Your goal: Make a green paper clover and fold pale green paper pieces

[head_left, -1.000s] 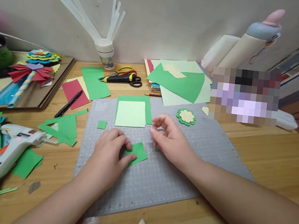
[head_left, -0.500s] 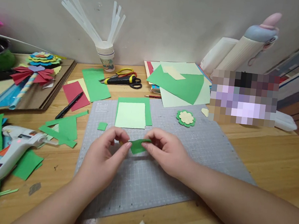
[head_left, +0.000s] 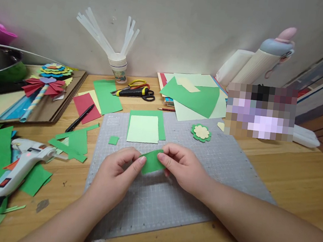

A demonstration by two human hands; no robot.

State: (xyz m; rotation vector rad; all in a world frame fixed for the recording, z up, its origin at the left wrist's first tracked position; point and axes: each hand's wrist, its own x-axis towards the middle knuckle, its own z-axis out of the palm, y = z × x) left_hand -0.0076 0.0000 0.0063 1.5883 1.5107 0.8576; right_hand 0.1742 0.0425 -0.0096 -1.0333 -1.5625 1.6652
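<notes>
Just lifted off the cutting mat [head_left: 166, 207], the green paper piece [head_left: 152, 162] was pinched at opposite sides by the left hand [head_left: 119, 172] and right hand [head_left: 186, 168] below the frame's centre, so the work seemed to have turned two-handed.

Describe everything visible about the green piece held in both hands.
The green piece looks like thin, matte paper, plain, without visible print. Its exposed part is roughly rectangular, slanting up rightward. The left hand pinches one end, the right hand the other. It appears raised above the grey cutting mat; any fold is unclear.
</notes>
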